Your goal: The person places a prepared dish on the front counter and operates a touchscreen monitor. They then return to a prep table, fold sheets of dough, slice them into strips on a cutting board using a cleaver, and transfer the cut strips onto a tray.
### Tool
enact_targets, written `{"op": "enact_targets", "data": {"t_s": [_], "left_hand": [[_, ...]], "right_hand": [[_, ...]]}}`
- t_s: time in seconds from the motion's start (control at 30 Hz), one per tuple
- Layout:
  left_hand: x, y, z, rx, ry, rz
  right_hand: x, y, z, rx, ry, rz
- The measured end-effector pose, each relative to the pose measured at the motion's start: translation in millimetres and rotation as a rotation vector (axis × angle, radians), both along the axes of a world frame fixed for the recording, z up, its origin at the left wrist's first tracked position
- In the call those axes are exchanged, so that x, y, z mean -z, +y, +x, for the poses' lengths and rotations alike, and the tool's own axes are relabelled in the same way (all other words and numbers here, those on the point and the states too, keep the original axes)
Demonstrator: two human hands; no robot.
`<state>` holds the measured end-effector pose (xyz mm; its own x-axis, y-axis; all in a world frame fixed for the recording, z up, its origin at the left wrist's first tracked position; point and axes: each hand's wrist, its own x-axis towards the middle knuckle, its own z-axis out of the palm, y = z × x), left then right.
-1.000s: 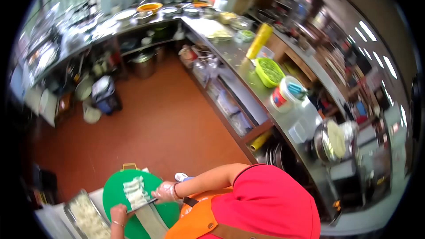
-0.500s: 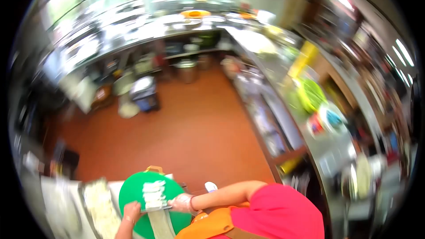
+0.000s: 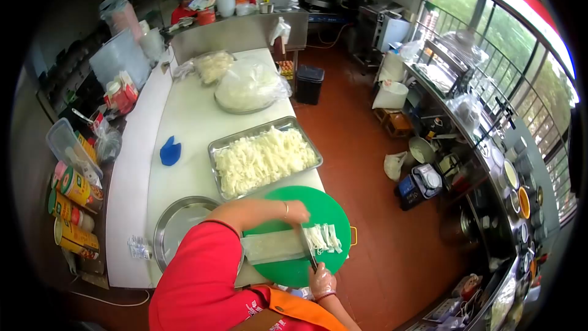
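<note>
My right hand (image 3: 321,282), in a clear glove, is closed around the handle of a knife (image 3: 306,245). My left hand (image 3: 297,212), with a bracelet at the wrist, is closed at the knife's far end. Its fingers are partly blurred. Between my hands the blade lies across the end of a pale, flat sheet like dough (image 3: 274,246). Cut white strips (image 3: 323,239) lie just right of the blade. Sheet and strips rest on a round green cutting board (image 3: 306,195) with a yellow handle. Beyond it, a metal tray (image 3: 318,154) holds a heap of pale strips.
A round metal pan (image 3: 164,233) stands left of the board, partly behind my arm. Farther back are a blue object (image 3: 170,151) and a plastic-covered heap (image 3: 252,84). Tins (image 3: 76,238) line the left shelf. Two people (image 3: 184,9) are at the far counter.
The camera view has swung left, so the worktop, full tray and far counter now show. Both hands stay at the knife on the green board.
</note>
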<state>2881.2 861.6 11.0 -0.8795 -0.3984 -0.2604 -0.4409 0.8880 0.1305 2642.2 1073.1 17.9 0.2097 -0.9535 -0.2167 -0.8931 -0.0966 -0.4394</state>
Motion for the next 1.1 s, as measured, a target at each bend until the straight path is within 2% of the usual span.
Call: {"op": "enact_targets", "data": {"t_s": [0.2, 0.4, 0.5, 0.6, 0.67, 0.73, 0.8, 0.9, 0.93, 0.97, 1.0, 1.07, 1.1], "left_hand": [[-10, 7, -18, 0.006, 0.121, -0.035], [13, 9, -17, 0.077, 0.322, -0.107], [26, 29, -26, 0.074, 0.345, -0.096], [17, 20, -41, 0.110, 0.376, -0.107], [4, 17, -53, 0.089, 0.288, -0.068], [-16, 18, -50, 0.026, 0.258, -0.071], [-4, 3, -34, 0.038, 0.273, -0.063], [4, -13, -21, 0.083, 0.326, -0.155], [-20, -18, -9, 0.078, 0.302, -0.134], [-16, -7, 29, -0.033, 0.286, -0.162], [-10, -34, 22, 0.033, 0.301, -0.175], [-17, -60, -3, 0.099, 0.282, -0.218], [-12, -71, 3, 0.126, 0.291, -0.217]], "right_hand": [[-2, 7, -13, 0.051, 0.032, -0.028], [-4, 13, -13, 0.038, 0.118, -0.085], [-8, 39, -15, 0.076, 0.148, -0.068], [-9, 38, -25, 0.102, 0.185, -0.112], [-16, 40, -25, 0.167, 0.199, -0.088], [-20, 34, -25, 0.167, 0.180, -0.039], [-11, 27, -9, 0.175, 0.079, -0.062], [-18, 16, 10, 0.236, 0.099, 0.004], [-33, 4, 25, 0.247, 0.069, 0.029], [-33, -10, 34, 0.102, 0.007, 0.002], [-10, -18, 34, 0.140, -0.051, -0.105], [5, -29, 24, 0.163, 0.023, -0.180], [-8, -37, 30, 0.197, -0.051, -0.201]]}}
